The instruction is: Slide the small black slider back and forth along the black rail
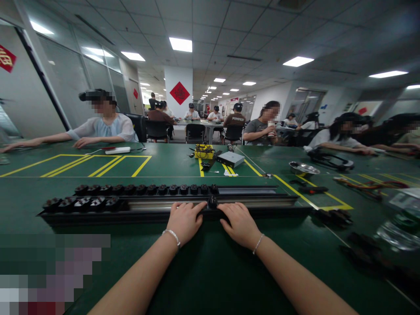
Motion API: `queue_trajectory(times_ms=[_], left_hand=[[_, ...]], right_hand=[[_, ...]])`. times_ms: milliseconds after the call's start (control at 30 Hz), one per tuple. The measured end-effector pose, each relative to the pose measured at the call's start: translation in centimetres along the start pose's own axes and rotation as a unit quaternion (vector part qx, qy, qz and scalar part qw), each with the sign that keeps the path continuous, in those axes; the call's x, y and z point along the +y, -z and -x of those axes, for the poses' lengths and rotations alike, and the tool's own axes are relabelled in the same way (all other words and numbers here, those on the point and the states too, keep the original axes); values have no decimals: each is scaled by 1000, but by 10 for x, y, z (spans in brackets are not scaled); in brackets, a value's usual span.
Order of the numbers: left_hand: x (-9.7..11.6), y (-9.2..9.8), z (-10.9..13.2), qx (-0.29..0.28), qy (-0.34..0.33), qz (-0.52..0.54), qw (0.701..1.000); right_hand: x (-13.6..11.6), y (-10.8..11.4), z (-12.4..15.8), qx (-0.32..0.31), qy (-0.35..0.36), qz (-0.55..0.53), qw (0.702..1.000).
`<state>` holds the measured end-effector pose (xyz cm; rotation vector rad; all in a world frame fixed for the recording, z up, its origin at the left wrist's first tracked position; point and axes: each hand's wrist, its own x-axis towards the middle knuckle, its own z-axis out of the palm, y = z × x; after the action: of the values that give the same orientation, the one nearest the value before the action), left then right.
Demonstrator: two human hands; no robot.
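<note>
A long black power track (pixel 269 212) lies across the green table in front of me. One small round black socket module (pixel 213 201) sits in its channel between my two hands. My left hand (pixel 185 221) rests on the track just left of this module, fingers stretched out, index fingertip close to it. From the other side my right hand (pixel 241 223) lies on the track with its fingers extended, index fingertip beside the module. Whether either fingertip presses on it I cannot tell. Several plug-like modules (pixel 82 203) fill the track's left end.
Behind it runs a second track (pixel 249 191) holding a row of black modules (pixel 141 189). Farther back are a yellow box (pixel 204 151), a grey box (pixel 230 159) and a metal bowl (pixel 303 168). A clear plastic container (pixel 400 223) stands right. Co-workers sit around.
</note>
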<state>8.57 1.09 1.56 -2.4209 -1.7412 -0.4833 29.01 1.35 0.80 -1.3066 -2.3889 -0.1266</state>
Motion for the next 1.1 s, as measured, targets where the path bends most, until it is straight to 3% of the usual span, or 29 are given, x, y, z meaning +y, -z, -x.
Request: queue_trajectory(times_ms=[667,933,1100], left_hand=[[-1,0,3,0,-13,-6,1000],[5,-6,11,41,-86,41,995],[10,-9,9,36,-84,62,994]], right_hand=[[0,1,-1,-1,-4,7,1000],[0,1,-1,1,-6,1,1000],[1,0,0,-6,-8,8,1000]])
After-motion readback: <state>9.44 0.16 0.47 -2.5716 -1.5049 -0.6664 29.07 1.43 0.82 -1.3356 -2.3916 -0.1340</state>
